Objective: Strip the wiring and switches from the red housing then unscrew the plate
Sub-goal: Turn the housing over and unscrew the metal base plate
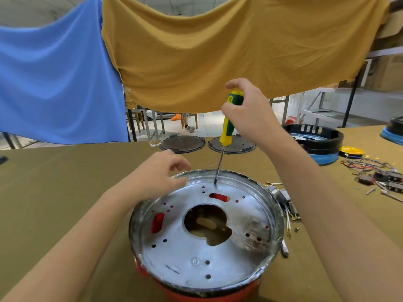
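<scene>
— One plate [196,253], silver and round, sits in the red housing [202,295] at the near edge of the surface [54,182]. Do you see it?

— Yes. It has a big keyhole-shaped cut-out in the middle and many small holes, with red showing through two slots.

— And the screwdriver [227,129]?

— Yellow and green handle, shaft tilted slightly, tip down on the plate's far edge. The right hand [248,112] grips the top of the handle, fingers curled round it.

— The left hand [161,171]?

— It rests at the housing's far left rim, fingers loosely curled (whether they pinch anything, I cannot tell; that part is blurred).

— What lies around?

— Just right of the housing, a small heap of switches and wire ends [285,205]. Further right, loose coloured wires [366,164] and black switches [383,179] with a few screws. Behind, two dark round lids [183,143] lie flat, and a black ring housing [316,136] stands on a blue base. Blue cloth [54,83] and mustard cloth [218,51] hang at the back.
</scene>
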### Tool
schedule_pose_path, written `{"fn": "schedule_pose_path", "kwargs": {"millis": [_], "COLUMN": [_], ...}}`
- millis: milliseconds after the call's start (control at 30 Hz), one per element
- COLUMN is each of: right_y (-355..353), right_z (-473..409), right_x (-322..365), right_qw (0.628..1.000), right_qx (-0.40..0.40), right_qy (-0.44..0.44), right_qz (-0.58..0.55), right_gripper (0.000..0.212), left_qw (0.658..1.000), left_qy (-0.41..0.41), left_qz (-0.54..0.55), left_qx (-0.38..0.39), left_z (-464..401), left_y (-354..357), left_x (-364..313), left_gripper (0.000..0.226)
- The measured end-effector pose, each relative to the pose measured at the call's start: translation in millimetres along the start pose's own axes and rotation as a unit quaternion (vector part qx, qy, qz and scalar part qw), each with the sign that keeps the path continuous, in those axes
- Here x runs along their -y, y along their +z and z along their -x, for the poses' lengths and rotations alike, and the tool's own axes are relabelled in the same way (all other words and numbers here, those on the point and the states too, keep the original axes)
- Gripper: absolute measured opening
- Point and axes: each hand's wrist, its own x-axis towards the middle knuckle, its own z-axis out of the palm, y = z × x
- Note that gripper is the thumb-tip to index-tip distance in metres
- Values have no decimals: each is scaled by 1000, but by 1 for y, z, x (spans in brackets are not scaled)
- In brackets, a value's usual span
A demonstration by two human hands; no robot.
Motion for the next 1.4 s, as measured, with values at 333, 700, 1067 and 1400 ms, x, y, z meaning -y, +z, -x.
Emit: {"fn": "schedule_pose_path", "kwargs": {"millis": [333, 700, 1067, 1400], "right_y": [-6, -2, -1, 2], "right_z": [-1, -3, 0, 3], "right_x": [1, -3, -3, 0], "right_qw": [1000, 1000, 996, 990], "right_qx": [0, 21, 42, 58], "right_qy": [-23, -11, -47, -67], "right_qz": [10, 0, 65, 107], "right_gripper": [31, 30, 35, 37], "left_qw": [985, 996, 989, 991], "left_qy": [17, -14, 3, -11], "left_qz": [-140, -82, -144, -104], "left_qx": [96, 21, 30, 78], "left_z": [-51, -47, -44, -43], "left_y": [27, 52, 55, 45], "left_x": [-53, -45, -51, -50], "left_gripper": [12, 17, 22, 27]}}
